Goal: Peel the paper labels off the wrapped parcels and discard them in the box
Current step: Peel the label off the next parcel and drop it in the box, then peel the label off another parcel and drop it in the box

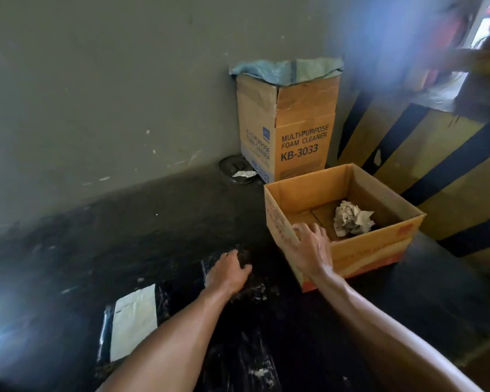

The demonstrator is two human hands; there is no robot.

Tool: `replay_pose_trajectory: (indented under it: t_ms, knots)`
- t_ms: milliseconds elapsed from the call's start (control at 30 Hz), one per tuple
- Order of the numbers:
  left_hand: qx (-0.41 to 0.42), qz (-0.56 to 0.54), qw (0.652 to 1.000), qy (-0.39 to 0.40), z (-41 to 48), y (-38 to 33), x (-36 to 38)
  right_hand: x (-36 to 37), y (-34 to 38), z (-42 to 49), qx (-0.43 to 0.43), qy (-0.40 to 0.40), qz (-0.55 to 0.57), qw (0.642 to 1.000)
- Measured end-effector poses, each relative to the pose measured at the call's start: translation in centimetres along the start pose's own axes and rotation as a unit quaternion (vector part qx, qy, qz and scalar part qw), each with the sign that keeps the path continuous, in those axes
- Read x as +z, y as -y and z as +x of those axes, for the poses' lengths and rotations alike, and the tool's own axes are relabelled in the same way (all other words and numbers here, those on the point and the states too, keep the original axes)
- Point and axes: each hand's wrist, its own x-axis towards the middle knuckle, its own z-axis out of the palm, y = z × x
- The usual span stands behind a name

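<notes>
Label position: white rectangular paper label (133, 321) on black plastic-wrapped parcel (162, 302), near-left on floor, long axis running away from body. Nearer to left hand (228, 271), set down bent-fingered just far-right; grip not discernible. Right hand (309, 246) released, spread over near-left corner of open brown cardboard box (379, 250).

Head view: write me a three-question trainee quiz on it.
1. True or false: the open box holds crumpled paper.
2. Which hand is at the box's near corner? A: left hand. B: right hand.
3. Fill in: the white label lies on a ___ parcel.
Key: 1 true; 2 B; 3 black.
</notes>
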Motion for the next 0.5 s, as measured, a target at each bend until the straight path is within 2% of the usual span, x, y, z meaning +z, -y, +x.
replay_pose_trajectory:
  t_ms: [133,233,333,500]
  knots:
    - [-0.076,-0.048,0.996,-0.008,-0.8,3.8,-0.3,1.8,2.9,-1.5,-0.080,-0.008,0.000,0.997]
    - [-0.116,-0.120,0.986,-0.020,-0.8,6.2,-0.2,3.7,4.4,-2.3,-0.108,0.029,-0.018,0.994]
    - [-0.149,-0.181,0.972,-0.026,-1.4,8.0,-0.3,5.6,5.0,-2.9,-0.088,0.085,-0.018,0.992]
    - [-0.166,-0.240,0.956,-0.015,-1.1,10.2,0.5,8.4,5.1,-3.2,0.004,0.190,-0.025,0.981]
